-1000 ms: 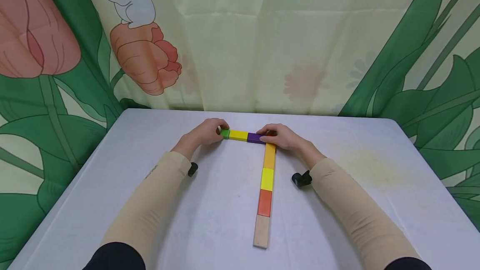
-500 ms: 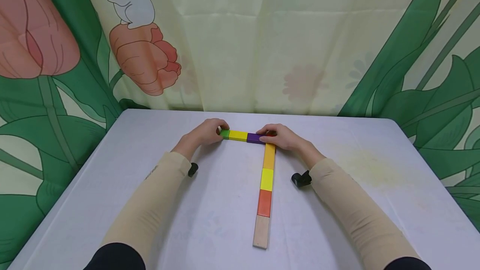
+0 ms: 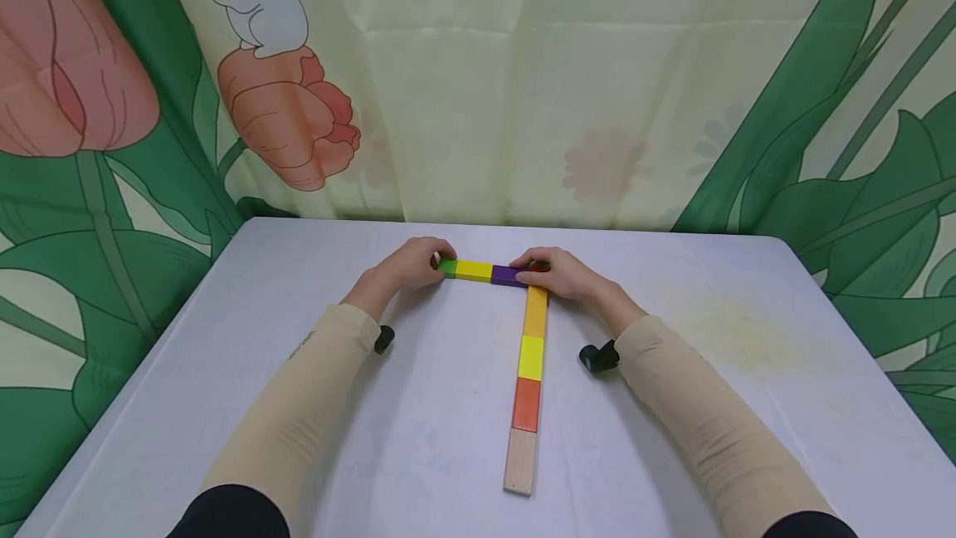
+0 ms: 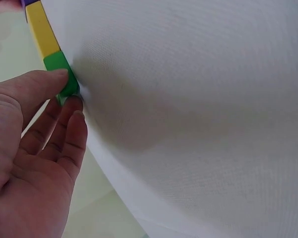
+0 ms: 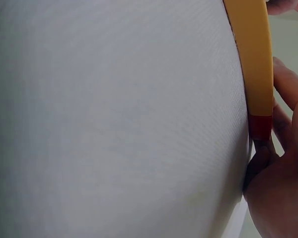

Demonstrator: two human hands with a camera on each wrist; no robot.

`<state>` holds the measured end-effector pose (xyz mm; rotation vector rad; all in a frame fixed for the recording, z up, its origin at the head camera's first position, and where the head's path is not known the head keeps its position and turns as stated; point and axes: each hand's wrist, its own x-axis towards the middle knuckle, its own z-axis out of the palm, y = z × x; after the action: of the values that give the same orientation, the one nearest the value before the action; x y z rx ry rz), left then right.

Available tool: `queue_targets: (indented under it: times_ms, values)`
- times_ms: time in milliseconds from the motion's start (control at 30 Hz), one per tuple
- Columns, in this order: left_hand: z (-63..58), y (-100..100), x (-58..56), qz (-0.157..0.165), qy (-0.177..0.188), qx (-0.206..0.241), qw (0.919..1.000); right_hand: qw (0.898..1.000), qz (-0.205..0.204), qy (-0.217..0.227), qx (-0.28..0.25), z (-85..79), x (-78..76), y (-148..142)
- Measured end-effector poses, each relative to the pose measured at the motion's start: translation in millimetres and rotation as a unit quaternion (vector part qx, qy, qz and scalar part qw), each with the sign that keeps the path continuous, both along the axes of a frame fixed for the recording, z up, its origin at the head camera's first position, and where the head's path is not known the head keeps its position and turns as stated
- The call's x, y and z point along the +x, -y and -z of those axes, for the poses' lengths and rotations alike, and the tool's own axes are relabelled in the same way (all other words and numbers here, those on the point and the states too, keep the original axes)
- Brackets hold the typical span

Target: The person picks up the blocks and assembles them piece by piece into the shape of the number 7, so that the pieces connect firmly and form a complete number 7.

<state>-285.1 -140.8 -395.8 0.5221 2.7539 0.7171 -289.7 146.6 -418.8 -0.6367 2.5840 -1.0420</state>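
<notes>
Toy building blocks lie end to end on the table in two rows that meet at a corner. My left hand point(image 3: 413, 263) pinches the green block point(image 4: 64, 67) at the far row's left end. Right of it come a yellow block point(image 3: 474, 271) and a purple block point(image 3: 504, 275). At the corner, my right hand point(image 3: 562, 272) grips the red block point(image 5: 260, 127), its thumb and fingers partly covering it and the purple block's end. From there a yellow-orange block point(image 3: 535, 311), a bright yellow one point(image 3: 531, 358), an orange-red one point(image 3: 526, 405) and a plain wooden one point(image 3: 519, 462) run toward me.
A white cloth covers the table point(image 3: 403, 438). Behind its far edge hangs a printed curtain point(image 3: 485, 106) with leaves, a tulip and a rabbit. Black wrist cameras point(image 3: 600, 357) sit below both cuffs of the beige sleeves point(image 3: 717, 422).
</notes>
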Motion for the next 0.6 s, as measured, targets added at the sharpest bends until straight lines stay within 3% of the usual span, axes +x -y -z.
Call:
queue_targets:
  times_ms: [333, 600]
  values:
    - [-0.6, -0.1, 0.5, 0.006, -0.004, 0.004, 1.0000, 1.000, 0.001, 0.000, -0.001, 0.5, 0.2, -1.0]
    - [-1.6, 0.9, 3.0, -0.007, 0.008, 0.012, 0.9999, 1.000, -0.008, -0.005, -0.015, -1.0, 1.3, -2.1]
